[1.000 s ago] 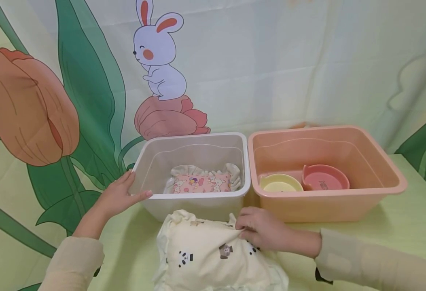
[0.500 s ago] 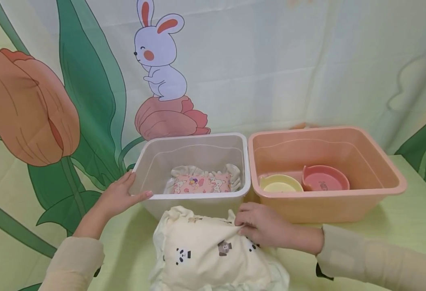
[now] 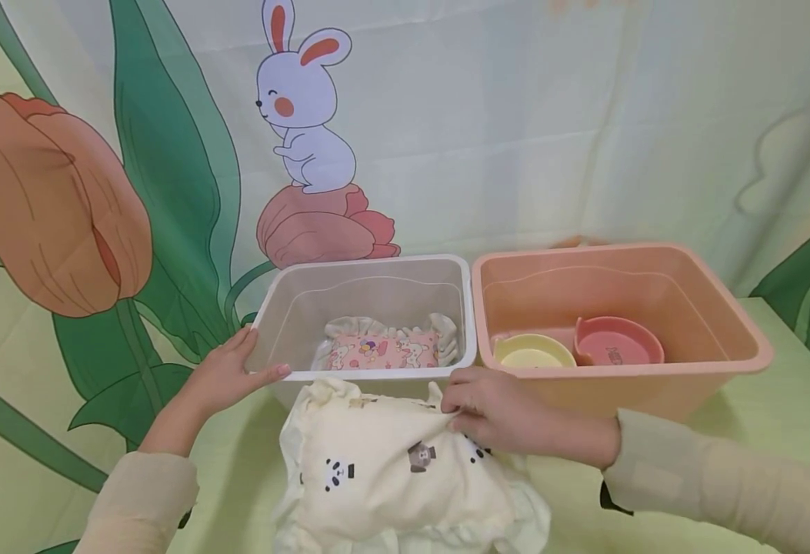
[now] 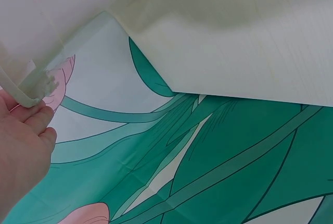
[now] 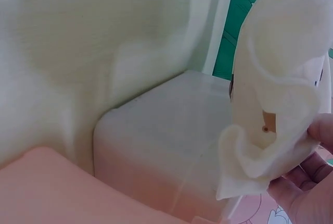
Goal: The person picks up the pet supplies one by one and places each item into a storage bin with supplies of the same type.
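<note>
My right hand pinches the upper edge of a small cream pillow with panda and bear prints and a ruffled border. The pillow's top overlaps the front rim of the white plastic bin in the head view. In the right wrist view, my thumb and fingers grip the pillow's ruffle. My left hand holds the white bin's front left corner, thumb along the front rim and fingers at the side. Inside that bin lies a pink rabbit-print pillow with a frilled edge.
Right beside the white bin stands a peach plastic bin. It holds a yellow dish and a red dish. Both bins stand on a pale green table, with a printed tulip-and-rabbit curtain behind.
The cream pillow has risen and tilted slightly toward the white bin, lifted by my right hand. My left hand has stayed at the bin's corner.
</note>
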Tool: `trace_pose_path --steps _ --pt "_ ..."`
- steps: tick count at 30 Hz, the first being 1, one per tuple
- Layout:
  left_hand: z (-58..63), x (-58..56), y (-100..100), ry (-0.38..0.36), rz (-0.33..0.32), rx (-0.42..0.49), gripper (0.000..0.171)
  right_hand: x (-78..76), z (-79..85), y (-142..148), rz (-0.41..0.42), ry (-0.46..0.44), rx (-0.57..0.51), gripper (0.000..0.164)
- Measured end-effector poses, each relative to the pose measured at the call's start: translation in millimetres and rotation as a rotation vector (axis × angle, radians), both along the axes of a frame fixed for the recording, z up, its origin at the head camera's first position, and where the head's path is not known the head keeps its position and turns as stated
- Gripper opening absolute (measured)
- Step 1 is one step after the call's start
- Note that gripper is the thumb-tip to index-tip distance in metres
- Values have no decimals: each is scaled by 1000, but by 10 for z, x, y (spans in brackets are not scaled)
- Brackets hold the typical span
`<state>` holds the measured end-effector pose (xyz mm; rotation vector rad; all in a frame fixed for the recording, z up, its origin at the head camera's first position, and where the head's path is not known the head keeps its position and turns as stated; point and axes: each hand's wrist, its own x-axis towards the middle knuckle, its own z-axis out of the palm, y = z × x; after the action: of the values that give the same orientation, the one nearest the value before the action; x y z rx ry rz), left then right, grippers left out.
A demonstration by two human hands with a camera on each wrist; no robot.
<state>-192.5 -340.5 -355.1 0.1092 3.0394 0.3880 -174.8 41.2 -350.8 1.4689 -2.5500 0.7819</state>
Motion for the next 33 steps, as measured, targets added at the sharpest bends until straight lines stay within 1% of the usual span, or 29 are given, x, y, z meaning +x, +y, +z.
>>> trace_pose_path --steps 4,11,16,22,28,33 --pt "-12 -4 -7 2 1 0 94 -2 51 -6 -22 3 1 6" --pt "-16 -5 -8 1 0 -3 94 -17 121 -19 -39 -37 5 5" --pt "-26 -8 -14 2 2 -5 95 -38 181 -26 -55 -45 18 5" --pt "-33 -15 -21 -3 9 2 96 -76 268 -28 -48 -24 8 8" --pt "-35 -14 -16 5 9 4 94 -88 392 -19 -76 -69 -8 9" --pt "-31 -13 -16 10 2 3 92 -129 427 -19 -60 -71 -28 9"
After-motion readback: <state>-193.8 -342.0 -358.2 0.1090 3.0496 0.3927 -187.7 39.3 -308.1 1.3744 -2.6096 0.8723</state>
